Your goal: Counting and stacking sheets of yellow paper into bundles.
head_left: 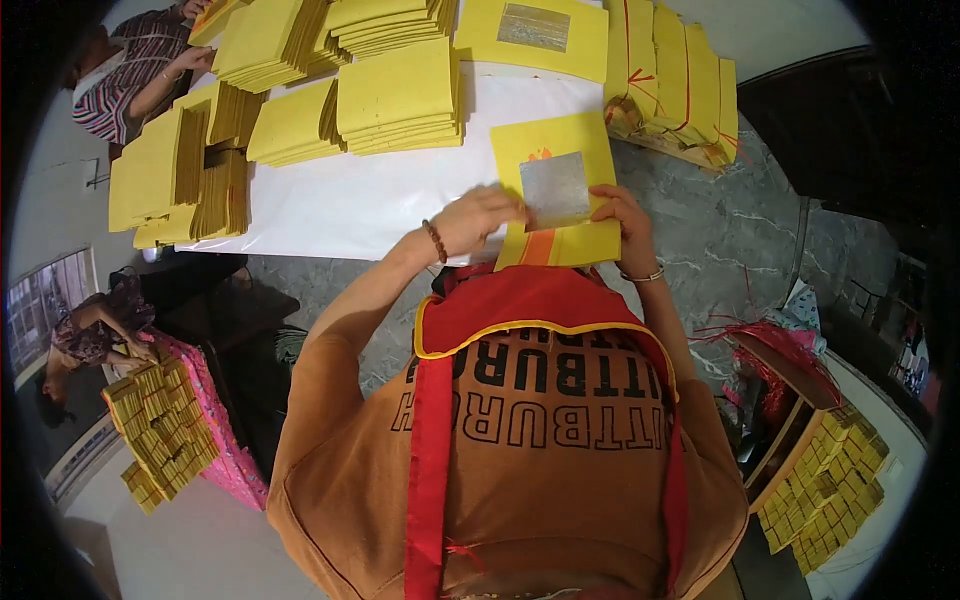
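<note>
A sheet of yellow joss paper (pixel 506 150) with a silver foil square and a small orange print lies at the table's front edge. Its near end is folded over and shows an orange stripe. My right hand (pixel 627 225) pinches the right edge of the paper, thumb and fingers beside the foil. At the left edge, near the fold, the curled fingers of my left hand (pixel 482 218) press on the paper; they are slightly blurred. Beyond this sheet lies a flat pile of the same yellow foil paper (pixel 480 38).
Stacks of folded yellow paper (pixel 395 100) stand across the white-covered table (pixel 310 205). Red-tied bundles (pixel 680 80) sit at its right end. Another person (pixel 140 70) works at the far left. At lower left, someone (pixel 105 325) is beside piled yellow packets (pixel 165 425).
</note>
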{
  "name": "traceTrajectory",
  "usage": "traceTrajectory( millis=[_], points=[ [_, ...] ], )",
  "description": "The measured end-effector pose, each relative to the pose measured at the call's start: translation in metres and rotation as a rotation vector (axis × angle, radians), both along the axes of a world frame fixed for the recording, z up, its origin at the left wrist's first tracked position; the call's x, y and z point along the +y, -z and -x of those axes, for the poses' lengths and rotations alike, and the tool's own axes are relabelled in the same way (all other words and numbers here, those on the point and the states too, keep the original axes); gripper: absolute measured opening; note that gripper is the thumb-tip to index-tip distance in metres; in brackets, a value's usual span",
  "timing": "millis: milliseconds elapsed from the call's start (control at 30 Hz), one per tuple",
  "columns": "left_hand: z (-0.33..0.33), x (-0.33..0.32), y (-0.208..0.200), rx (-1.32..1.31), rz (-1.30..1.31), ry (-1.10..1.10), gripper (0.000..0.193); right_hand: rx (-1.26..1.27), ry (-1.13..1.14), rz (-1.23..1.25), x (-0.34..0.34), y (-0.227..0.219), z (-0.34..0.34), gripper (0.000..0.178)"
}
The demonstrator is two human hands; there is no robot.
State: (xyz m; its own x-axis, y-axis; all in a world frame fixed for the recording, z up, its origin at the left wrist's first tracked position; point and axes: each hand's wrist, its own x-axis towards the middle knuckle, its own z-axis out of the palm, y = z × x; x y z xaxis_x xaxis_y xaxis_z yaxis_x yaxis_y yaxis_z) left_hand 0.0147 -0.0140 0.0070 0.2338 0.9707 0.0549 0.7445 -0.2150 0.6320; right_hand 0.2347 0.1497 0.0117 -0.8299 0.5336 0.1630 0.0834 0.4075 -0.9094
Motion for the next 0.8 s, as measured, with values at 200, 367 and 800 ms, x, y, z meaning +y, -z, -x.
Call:
traceTrajectory(
  millis=[200, 367, 800],
  points=[
    [0.028, 0.08, -0.036, -0.384, -0.349, -0.47, 0.069, -0.022, -0.265, -0.731, 0.012, -0.082, 0.026, 0.015],
    [0.047, 0.111, -0.042, -1.021, 0.067, -0.331, 0.068, -0.058, -0.439, -0.94, 0.014, -0.088, 0.04, 0.008],
    [0.041, 0.078, -0.037, -0.302, -0.346, -0.511, 0.06, -0.083, -0.402, -0.499, 0.031, -0.017, 0.02, 0.014]
  ],
)
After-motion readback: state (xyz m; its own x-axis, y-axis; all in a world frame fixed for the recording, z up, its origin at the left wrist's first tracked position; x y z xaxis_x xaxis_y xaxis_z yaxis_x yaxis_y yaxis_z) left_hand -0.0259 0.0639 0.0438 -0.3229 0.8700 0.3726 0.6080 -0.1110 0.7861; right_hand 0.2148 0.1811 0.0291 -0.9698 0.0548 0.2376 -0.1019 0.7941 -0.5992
